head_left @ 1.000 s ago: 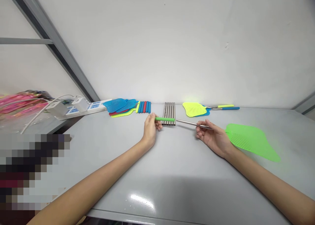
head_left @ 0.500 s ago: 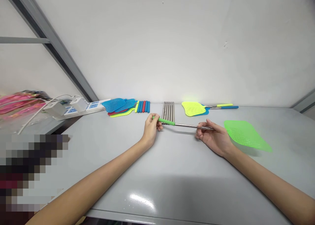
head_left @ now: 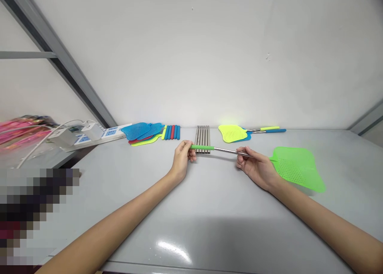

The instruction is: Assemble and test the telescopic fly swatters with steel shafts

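Green plastic handle grip (head_left: 202, 147), pinched at its outer end by the left hand (head_left: 180, 162), meets a steel rod (head_left: 226, 150) held in the right hand's (head_left: 257, 169) curled fingers; how deep the rod sits is hidden. Grip and rod lie between the hands in one near-straight line, dipping slightly rightward, their joint a little nearer the left hand. A green fly-swatter head (head_left: 296, 168) spreads past the right wrist. Beyond the hands, steel tubes (head_left: 202, 140) lie lengthwise, crosswise to that line, with assorted handle grips (head_left: 172, 132) further left and two fly swatters (head_left: 231, 133) rightward.
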{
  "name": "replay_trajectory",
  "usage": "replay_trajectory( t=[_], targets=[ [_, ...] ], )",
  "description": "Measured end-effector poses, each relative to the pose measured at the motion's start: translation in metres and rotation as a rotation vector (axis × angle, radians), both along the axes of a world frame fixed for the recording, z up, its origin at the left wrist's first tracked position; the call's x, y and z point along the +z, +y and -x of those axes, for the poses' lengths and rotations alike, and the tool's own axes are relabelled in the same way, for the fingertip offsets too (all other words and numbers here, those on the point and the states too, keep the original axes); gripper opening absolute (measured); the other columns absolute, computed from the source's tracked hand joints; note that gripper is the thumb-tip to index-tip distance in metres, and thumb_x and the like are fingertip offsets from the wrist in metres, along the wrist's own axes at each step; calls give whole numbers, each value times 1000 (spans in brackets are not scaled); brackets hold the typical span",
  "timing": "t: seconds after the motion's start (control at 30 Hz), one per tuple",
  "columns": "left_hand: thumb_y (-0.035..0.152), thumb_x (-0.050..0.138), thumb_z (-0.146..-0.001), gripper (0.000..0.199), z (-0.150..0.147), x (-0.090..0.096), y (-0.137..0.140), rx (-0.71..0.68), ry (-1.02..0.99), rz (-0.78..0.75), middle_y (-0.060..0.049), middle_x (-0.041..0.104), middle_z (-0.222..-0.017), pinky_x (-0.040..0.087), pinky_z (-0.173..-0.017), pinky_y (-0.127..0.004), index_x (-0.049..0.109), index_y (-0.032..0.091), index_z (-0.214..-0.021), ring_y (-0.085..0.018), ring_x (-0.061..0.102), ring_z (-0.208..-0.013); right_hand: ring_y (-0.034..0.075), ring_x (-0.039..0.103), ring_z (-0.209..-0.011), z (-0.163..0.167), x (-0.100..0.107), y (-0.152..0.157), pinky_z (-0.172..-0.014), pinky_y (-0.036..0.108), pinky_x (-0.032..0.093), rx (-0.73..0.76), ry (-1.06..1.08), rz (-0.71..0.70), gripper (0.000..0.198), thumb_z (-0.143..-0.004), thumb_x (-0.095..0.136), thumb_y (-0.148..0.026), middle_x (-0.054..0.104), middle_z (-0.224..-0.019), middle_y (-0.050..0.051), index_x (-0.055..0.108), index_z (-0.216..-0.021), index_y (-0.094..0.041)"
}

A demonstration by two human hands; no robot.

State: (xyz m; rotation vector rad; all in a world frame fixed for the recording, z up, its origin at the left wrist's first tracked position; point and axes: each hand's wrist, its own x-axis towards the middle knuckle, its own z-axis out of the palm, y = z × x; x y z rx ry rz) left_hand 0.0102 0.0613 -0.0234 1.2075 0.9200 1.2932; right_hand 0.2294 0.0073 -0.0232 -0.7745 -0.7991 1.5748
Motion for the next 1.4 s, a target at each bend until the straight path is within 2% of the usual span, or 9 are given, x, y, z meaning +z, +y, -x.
replay_trajectory(
  t=[0.27, 0.47, 0.67, 0.83, 0.9, 1.0, 1.07, 1.23, 1.4],
  targets=[
    [36, 44, -75, 17, 0, -1, 0, 32, -17, 6, 6, 47, -52, 34, -41, -17, 42, 20, -81, -7, 45, -42, 13, 42, -55, 2, 6, -2, -57, 29, 36, 3, -21, 1, 18, -73, 49, -30, 46, -61, 1, 60, -81, -19],
    [29, 44, -74, 18, -2, 3, -3, -52, 71, -33, 4, 51, -58, 34, -42, -18, 45, 20, -90, -8, 49, -44, 11, 42, -53, 0, 3, -1, -56, 27, 34, -6, 29, -17, 11, -71, 52, -24, 48, -61, 0, 57, -81, -21],
    [31, 49, -74, 33, -3, 5, -6, -100, 126, -71, 2, 55, -62, 35, -44, -19, 44, 19, -104, -8, 49, -45, 11, 43, -51, 0, 2, 0, -56, 28, 36, -34, 44, 4, 16, -70, 53, -25, 50, -59, 0, 61, -83, -19],
    [33, 48, -75, 46, -4, 5, -10, -192, 233, -110, -6, 61, -75, 38, -48, -22, 40, 15, -117, -11, 55, -55, 11, 43, -51, -3, 0, 2, -56, 28, 37, -61, 49, 1, 21, -71, 51, -27, 50, -60, 1, 63, -85, -17],
    [33, 46, -77, 44, -4, 6, -12, -235, 295, -113, -8, 63, -80, 39, -49, -23, 43, 14, -116, -13, 56, -59, 11, 42, -50, -5, -1, 4, -55, 28, 36, -71, 61, -1, 21, -71, 52, -28, 50, -58, 0, 63, -85, -17],
    [33, 44, -78, 31, -5, 8, -16, -328, 431, -147, -10, 64, -83, 41, -54, -24, 59, 14, -97, -15, 57, -64, 9, 40, -46, -3, -2, 2, -51, 26, 35, -84, 57, -13, 22, -73, 51, -30, 48, -52, -1, 64, -85, -16],
    [32, 43, -79, 28, -6, 9, -20, -400, 517, -204, -10, 64, -83, 42, -60, -25, 63, 15, -89, -14, 56, -65, 9, 39, -44, 0, -1, 0, -48, 24, 33, -70, 3, -36, 24, -75, 50, -32, 47, -50, -2, 64, -87, -16],
    [31, 42, -79, 35, -8, 9, -25, -424, 525, -243, -6, 64, -76, 43, -61, -25, 52, 18, -110, -13, 55, -62, 8, 39, -42, 7, 3, -6, -44, 23, 30, -43, -126, -72, 26, -76, 50, -34, 51, -49, -1, 63, -89, -16],
    [33, 46, -77, 30, -9, 10, -25, -378, 532, -271, -6, 63, -69, 43, -55, -24, 57, 16, -98, -14, 55, -59, 8, 39, -42, 6, 3, -5, -44, 22, 31, -27, -132, -69, 26, -77, 48, -34, 50, -50, -1, 63, -88, -16]
  ],
)
